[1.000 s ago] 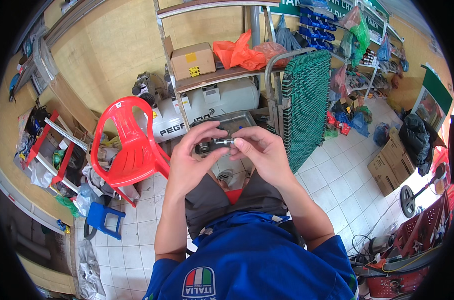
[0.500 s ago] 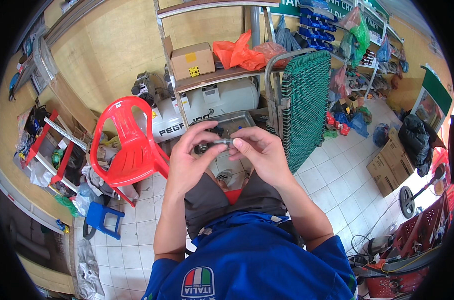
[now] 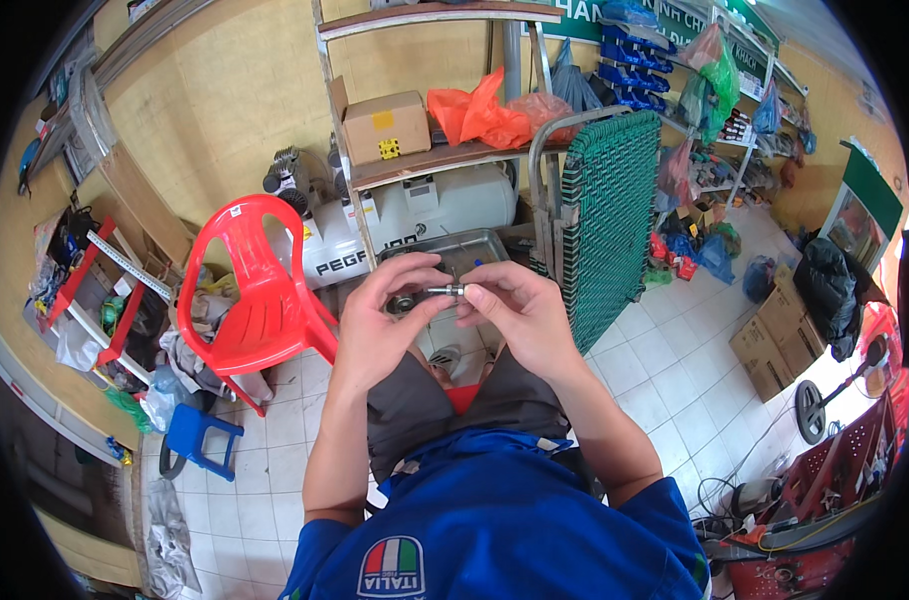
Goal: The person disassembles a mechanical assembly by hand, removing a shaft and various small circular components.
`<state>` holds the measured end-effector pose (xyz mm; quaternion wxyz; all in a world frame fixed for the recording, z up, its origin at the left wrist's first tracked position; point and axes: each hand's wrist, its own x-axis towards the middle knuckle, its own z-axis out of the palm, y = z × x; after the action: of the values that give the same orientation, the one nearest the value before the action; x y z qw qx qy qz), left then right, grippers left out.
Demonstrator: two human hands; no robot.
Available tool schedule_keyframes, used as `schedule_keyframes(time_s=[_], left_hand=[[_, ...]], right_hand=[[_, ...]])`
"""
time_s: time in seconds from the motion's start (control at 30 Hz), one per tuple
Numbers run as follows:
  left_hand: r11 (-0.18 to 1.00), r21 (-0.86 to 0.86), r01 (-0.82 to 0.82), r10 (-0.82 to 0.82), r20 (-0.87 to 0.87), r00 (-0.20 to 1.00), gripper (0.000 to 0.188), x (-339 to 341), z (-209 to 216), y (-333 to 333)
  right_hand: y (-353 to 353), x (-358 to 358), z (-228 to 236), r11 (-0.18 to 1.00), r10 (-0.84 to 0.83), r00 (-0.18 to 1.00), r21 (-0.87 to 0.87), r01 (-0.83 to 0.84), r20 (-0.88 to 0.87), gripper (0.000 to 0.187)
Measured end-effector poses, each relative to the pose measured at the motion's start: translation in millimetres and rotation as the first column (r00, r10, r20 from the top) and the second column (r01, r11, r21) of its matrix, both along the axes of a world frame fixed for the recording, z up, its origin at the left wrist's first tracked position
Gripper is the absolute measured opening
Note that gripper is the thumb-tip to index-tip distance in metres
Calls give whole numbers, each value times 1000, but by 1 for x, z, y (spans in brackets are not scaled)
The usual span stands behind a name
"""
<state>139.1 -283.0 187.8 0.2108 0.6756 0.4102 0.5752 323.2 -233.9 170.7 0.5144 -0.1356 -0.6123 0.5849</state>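
Observation:
In front of my lap, a small slim metal part (image 3: 445, 290), like a short bolt or fitting, lies roughly level between my two hands. My right hand (image 3: 520, 308) pinches its right end between thumb and fingers. My left hand (image 3: 383, 312) is curled round the left end, its thumb just under the part. A dark round piece (image 3: 403, 302) shows in the gap between my left thumb and fingers; whether it is held or lies beyond the hand I cannot tell. Behind the hands stands a grey metal tray (image 3: 490, 243), partly hidden by them.
A red plastic chair (image 3: 260, 310) stands to the left, with a blue stool (image 3: 203, 440) nearer me. A folded green woven bed (image 3: 615, 220) stands right of my hands. Ahead are a white air compressor tank (image 3: 465, 200) and a shelf with a cardboard box (image 3: 387, 127).
Both hands still hold the metal part, which now shows more of its length between them. My left fingertips have shifted slightly. The whole view has moved a little.

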Motion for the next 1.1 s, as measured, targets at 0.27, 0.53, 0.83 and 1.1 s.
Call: schedule_keyframes(time_s=[0.27, 0.53, 0.83, 1.1], left_hand=[[995, -96, 11, -9, 22, 1000, 45, 0, 5, -4], [999, 34, 40, -40, -1, 999, 43, 3, 2, -2], [992, -123, -16, 22, 47, 999, 39, 1, 3, -4], [1000, 29, 10, -11, 27, 1000, 48, 3, 2, -3]], right_hand=[[2, 0, -2, 1000, -6, 1000, 4, 6, 12, 19], [2, 0, -2, 1000, -7, 1000, 4, 7, 4, 19], [1, -1, -3, 1000, 11, 1000, 8, -11, 11, 19], [-1, 1, 2, 1000, -13, 1000, 6, 13, 15, 19]])
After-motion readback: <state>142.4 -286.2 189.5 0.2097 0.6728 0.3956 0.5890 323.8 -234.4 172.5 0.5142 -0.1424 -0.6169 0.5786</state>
